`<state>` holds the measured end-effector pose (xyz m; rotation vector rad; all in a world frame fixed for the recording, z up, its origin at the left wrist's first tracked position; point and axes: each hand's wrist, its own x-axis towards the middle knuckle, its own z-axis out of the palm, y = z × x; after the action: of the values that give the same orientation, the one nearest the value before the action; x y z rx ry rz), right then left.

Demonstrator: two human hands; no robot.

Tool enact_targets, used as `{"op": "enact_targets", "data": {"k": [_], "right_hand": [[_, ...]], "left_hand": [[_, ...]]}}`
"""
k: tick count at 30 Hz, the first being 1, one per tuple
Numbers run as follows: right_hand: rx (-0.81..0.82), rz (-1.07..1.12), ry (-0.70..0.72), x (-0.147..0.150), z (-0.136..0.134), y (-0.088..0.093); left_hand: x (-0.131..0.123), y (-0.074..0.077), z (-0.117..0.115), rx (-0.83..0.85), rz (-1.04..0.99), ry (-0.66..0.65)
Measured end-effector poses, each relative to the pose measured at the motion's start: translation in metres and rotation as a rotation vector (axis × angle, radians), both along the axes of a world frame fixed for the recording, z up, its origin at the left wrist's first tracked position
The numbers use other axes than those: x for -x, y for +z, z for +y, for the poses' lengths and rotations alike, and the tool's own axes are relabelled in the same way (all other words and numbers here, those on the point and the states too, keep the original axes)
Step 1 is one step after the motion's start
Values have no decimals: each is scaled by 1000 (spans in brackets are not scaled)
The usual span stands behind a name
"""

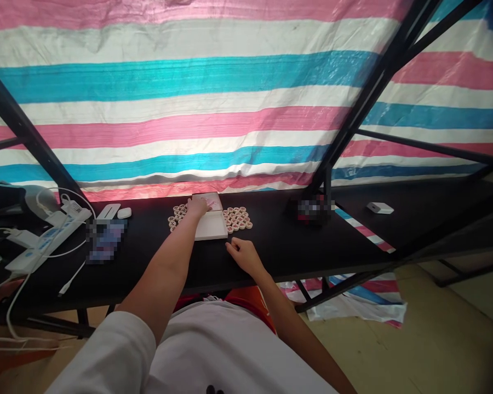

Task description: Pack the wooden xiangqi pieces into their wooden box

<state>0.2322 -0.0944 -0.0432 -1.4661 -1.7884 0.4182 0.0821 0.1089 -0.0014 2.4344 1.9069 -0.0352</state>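
Observation:
A shallow white box (211, 225) lies open on the black table, with a printed lid (213, 201) at its far side. My left hand (198, 206) reaches over the lid, fingers partly spread and touching or just above it. Round xiangqi pieces stand in groups on both sides of the box: the left pieces (172, 223) are partly covered by my left arm, and the right pieces (238, 219) show red characters. Just in front of the right group, my right hand (245, 255) rests on the table with its fingers curled in, nothing visible inside.
At left, a white power strip (45, 243) with cables lies near a blurred phone-like object (107, 241) and a white earbud case (124, 213). A blurred dark object (315, 209) sits by the right frame post. Further right is a white charger (379, 208). A striped sheet (189, 82) hangs behind.

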Motion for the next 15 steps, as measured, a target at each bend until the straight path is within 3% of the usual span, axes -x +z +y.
{"op": "enact_targets", "data": {"k": [5, 15], "right_hand": [[6, 1, 6, 1, -1, 1], [11, 6, 0, 1, 0, -1]], "left_hand": [[0, 2, 0, 9, -34, 37], [9, 15, 10, -64, -126, -84]]}}
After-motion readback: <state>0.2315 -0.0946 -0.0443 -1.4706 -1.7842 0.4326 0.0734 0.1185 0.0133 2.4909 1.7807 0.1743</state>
